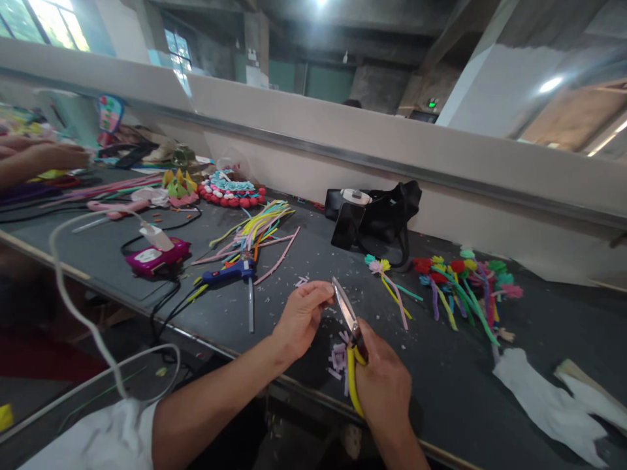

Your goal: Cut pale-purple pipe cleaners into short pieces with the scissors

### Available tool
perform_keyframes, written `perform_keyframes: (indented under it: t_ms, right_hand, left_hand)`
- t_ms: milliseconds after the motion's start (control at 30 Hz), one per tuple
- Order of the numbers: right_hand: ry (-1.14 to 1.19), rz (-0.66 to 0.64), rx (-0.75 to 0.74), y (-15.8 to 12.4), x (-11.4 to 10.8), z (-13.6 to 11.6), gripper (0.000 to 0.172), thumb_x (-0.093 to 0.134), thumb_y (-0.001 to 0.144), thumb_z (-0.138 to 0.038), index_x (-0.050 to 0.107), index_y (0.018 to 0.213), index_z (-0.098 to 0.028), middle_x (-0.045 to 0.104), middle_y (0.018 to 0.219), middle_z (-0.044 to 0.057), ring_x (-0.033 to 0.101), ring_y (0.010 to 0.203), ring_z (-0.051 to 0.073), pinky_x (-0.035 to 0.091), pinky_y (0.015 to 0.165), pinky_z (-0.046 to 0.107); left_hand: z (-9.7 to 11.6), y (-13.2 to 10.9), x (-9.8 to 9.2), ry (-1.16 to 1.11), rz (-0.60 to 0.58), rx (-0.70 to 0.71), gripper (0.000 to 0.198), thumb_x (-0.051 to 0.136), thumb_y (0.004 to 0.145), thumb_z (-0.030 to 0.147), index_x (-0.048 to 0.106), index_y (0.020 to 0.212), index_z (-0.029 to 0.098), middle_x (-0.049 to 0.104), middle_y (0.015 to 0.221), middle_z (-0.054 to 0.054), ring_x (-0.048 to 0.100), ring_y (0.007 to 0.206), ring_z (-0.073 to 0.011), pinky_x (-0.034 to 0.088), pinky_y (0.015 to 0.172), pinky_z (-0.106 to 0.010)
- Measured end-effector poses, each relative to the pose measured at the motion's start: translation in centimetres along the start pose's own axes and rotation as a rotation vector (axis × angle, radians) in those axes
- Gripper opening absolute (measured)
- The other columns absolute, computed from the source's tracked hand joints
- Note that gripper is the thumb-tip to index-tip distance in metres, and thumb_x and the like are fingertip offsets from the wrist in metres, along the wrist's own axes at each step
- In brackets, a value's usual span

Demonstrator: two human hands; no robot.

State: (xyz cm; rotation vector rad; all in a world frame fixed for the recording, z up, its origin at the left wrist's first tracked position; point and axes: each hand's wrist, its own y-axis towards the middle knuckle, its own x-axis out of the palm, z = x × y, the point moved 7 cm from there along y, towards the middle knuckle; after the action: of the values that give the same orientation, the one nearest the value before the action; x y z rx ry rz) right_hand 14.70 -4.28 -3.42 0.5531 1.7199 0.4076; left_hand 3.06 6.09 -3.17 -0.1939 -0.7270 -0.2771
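Observation:
My right hand (386, 375) grips a pair of scissors (347, 308) with yellow handles, blades pointing up and away from me. My left hand (302, 316) is closed in a pinch beside the blade tips; whatever sits between its fingertips is too small to make out. Under the scissors, near the table's front edge, lies a small pile of cut lilac pieces (337, 358). A few more lilac bits (302, 281) rest beyond my left hand.
A blue glue gun (228, 272) and fuzzy coloured stems (259, 225) lie left, near a magenta power socket (157, 256) with cables. Fuzzy flowers (460, 281) and white gloves (543, 398) lie right. A phone (348, 224) leans on a black bag (392, 212). Another person's hands (53, 156) are far left.

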Motion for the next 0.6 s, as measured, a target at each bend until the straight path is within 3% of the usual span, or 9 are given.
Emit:
perform_keyframes:
  t_ms: [600]
  right_hand:
    - [-0.025, 0.016, -0.001, 0.04, -0.10, 0.13, 0.039, 0.048, 0.084, -0.019, 0.062, 0.120, -0.019, 0.073, 0.101, 0.007, 0.069, 0.080, 0.019, 0.048, 0.067, 0.027]
  left_hand:
    - [0.13, 0.27, 0.01, 0.058, -0.023, 0.000, 0.009, 0.073, 0.067, 0.023, 0.069, 0.066, 0.015, 0.060, 0.063, 0.001, 0.052, 0.063, -0.0103, 0.038, 0.067, -0.025]
